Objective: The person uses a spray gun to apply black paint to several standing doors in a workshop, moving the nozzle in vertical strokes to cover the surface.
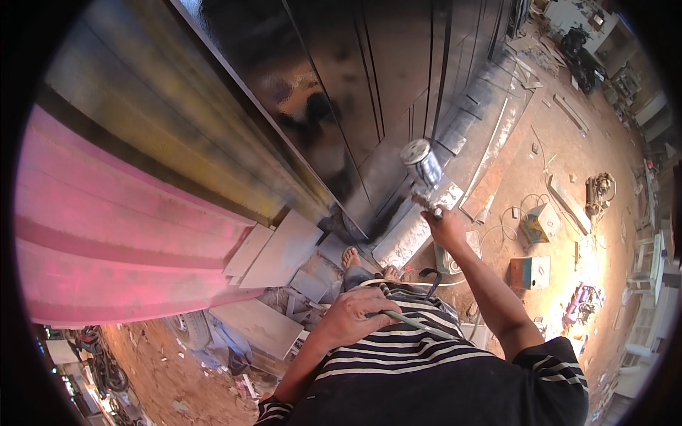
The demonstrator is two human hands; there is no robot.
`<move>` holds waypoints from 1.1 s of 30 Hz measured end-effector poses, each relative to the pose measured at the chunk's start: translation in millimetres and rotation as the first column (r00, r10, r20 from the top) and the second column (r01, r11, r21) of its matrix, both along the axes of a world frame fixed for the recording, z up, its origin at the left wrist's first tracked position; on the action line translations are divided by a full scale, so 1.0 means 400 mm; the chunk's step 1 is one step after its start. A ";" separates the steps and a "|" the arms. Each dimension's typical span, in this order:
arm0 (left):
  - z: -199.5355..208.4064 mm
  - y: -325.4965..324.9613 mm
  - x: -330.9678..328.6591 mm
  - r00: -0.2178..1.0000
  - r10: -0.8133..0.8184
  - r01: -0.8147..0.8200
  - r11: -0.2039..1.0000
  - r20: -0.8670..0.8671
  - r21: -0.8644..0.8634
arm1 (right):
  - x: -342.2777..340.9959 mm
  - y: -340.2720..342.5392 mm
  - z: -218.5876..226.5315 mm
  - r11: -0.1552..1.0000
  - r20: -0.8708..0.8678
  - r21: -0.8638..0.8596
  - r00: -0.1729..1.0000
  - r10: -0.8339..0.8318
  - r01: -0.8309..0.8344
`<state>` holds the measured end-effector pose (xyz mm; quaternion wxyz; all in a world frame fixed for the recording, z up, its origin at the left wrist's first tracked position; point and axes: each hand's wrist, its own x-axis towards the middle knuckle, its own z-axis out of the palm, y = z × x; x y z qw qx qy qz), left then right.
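My right hand (446,228) is closed around the handle of a spray gun (425,170) with a shiny metal cup, reaching out ahead of me. Just beyond the gun rises a tall, glossy black panel (341,99) with grooved lines, and a pale haze hangs by its lower part. In front of my belly, my left hand (359,316) is closed on a thin greenish hose (419,325). The hose runs from its fingers across my striped shirt to the right. Whether the gun touches the panel cannot be made out; it seems apart.
On the left hang pink (135,234) and yellowish sheets. Grey boards (284,245) lean near my feet, close to a wheel (190,330). To the right, boxes (529,272), loose cables, a wooden strip (568,206) and a machine (601,193) lie on the dirt floor.
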<state>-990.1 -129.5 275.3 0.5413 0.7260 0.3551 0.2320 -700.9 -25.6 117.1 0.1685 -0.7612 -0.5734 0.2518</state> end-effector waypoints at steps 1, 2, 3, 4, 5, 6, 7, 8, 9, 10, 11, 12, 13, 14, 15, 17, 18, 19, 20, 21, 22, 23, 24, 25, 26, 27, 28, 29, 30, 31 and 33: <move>-0.002 -0.001 0.000 1.000 0.000 0.000 1.000 -0.008 -0.007 | -0.007 -0.007 -0.013 1.000 -0.003 -0.022 1.000 0.014 -0.014; -0.001 -0.002 0.001 1.000 -0.006 0.006 1.000 -0.009 -0.008 | -0.008 -0.018 -0.024 0.999 -0.007 -0.044 1.000 0.027 -0.028; 0.000 -0.003 0.003 1.000 -0.012 0.012 1.000 -0.011 -0.008 | -0.012 -0.032 -0.036 0.999 -0.027 -0.025 0.999 0.035 -0.035; 0.001 -0.007 0.002 1.000 -0.009 0.009 1.000 -0.014 -0.006 | -0.030 -0.029 -0.017 0.999 -0.054 -0.004 0.997 0.053 -0.053; 0.003 -0.012 0.006 1.000 0.003 -0.003 1.000 -0.006 0.001 | -0.045 -0.030 0.018 0.998 -0.079 0.019 0.995 0.066 -0.065; 0.004 -0.019 0.011 1.000 0.015 -0.015 1.000 0.003 0.008 | -0.062 -0.031 0.056 0.996 -0.103 0.043 0.991 0.080 -0.076; 0.005 -0.023 0.015 1.000 0.022 -0.022 1.000 0.012 0.016 | -0.083 -0.026 0.103 0.990 -0.129 0.119 0.988 0.091 -0.075; 0.006 -0.025 0.018 1.000 0.011 -0.011 1.000 0.011 0.000 | -0.100 -0.018 0.148 0.984 -0.162 0.161 0.982 0.098 -0.072; 0.008 -0.026 0.021 1.000 -0.002 0.002 1.000 0.011 -0.015 | -0.114 -0.011 0.193 0.977 -0.194 0.204 0.975 0.107 -0.067; 0.011 -0.028 0.024 1.000 -0.011 0.011 1.000 0.010 -0.027 | -0.128 -0.005 0.238 0.967 -0.226 0.248 0.967 0.121 -0.062; 0.011 -0.029 0.024 1.000 -0.012 0.013 1.000 0.014 -0.022 | -0.142 0.000 0.281 0.947 -0.235 0.315 0.961 0.143 -0.063; 0.008 -0.034 0.025 1.000 -0.014 0.014 1.000 0.019 -0.017 | -0.151 0.002 0.322 0.935 -0.234 0.349 0.960 0.156 -0.067; 0.005 -0.039 0.025 1.000 -0.013 0.014 1.000 0.024 -0.009 | -0.161 0.005 0.364 0.920 -0.231 0.385 0.958 0.172 -0.072; 0.009 -0.041 0.025 1.000 -0.008 0.008 1.000 0.028 0.013 | -0.168 0.010 0.408 0.902 -0.229 0.426 0.955 0.188 -0.075; 0.012 -0.044 0.027 0.999 -0.004 0.003 0.999 0.032 0.035 | -0.171 0.013 0.451 0.878 -0.235 0.472 0.949 0.212 -0.079; 0.009 -0.046 0.028 0.998 -0.010 0.011 1.000 0.066 -0.006 | -0.177 0.021 0.539 0.818 -0.244 0.569 0.933 0.263 -0.082; 0.000 -0.045 0.029 0.994 -0.017 0.016 1.000 0.107 0.009 | -0.181 0.028 0.585 0.790 -0.231 0.608 0.936 0.266 -0.075; -0.009 -0.044 0.033 0.988 -0.030 0.026 0.999 0.148 0.025 | -0.182 0.035 0.633 0.761 -0.216 0.645 0.940 0.265 -0.066; -0.014 -0.045 0.025 0.983 -0.029 0.021 0.999 0.182 0.047 | -0.194 0.044 0.681 0.725 -0.207 0.686 0.938 0.280 -0.065; -0.016 -0.038 0.011 0.987 -0.053 0.045 0.998 0.153 0.054 | -0.200 0.058 0.724 0.685 -0.202 0.725 0.932 0.301 -0.065; -0.018 -0.030 0.007 0.989 -0.077 0.043 0.969 0.128 0.245 | -0.206 0.073 0.775 0.640 -0.210 0.767 0.921 0.327 -0.053; -0.005 -0.031 0.005 0.985 -0.048 0.034 0.995 0.163 0.088 | -0.204 0.086 0.824 0.594 -0.218 0.804 0.912 0.346 -0.034; 0.016 -0.032 0.003 0.981 -0.014 0.028 0.997 0.193 -0.069 | -0.203 0.097 0.883 0.546 -0.222 0.838 0.904 0.366 -0.015; 0.029 -0.039 -0.005 0.984 0.014 -0.009 1.000 0.178 -0.027 | -0.216 0.097 0.947 0.508 -0.223 0.861 0.895 0.386 -0.005; 0.036 -0.038 -0.004 0.988 0.013 -0.015 1.000 0.151 0.012 | -0.213 0.111 0.999 0.438 -0.195 0.899 0.890 0.411 -0.005; 0.047 -0.035 -0.008 0.992 0.016 -0.023 0.998 0.123 0.055 | -0.210 0.128 1.060 0.363 -0.164 0.932 0.885 0.436 -0.006; 0.052 -0.043 -0.019 0.994 0.041 -0.049 0.995 0.098 0.088 | -0.223 0.143 1.110 0.294 -0.134 0.956 0.871 0.472 -0.012; 0.055 -0.041 -0.019 0.989 0.051 -0.063 0.995 0.140 0.083 | -0.224 0.152 1.162 0.293 -0.130 0.956 0.881 0.454 -0.010; 0.071 -0.036 -0.020 0.990 0.056 -0.069 0.993 0.132 0.093 | -0.228 0.151 1.223 0.289 -0.127 0.957 0.889 0.440 -0.007; 0.077 -0.039 -0.026 0.989 0.073 -0.086 0.992 0.130 0.093 | -0.247 0.153 1.269 0.282 -0.103 0.959 0.898 0.428 -0.025; 0.085 -0.051 -0.015 0.970 0.141 -0.176 0.970 0.197 0.170 | -0.249 0.179 1.373 0.237 -0.053 0.971 0.934 0.354 -0.034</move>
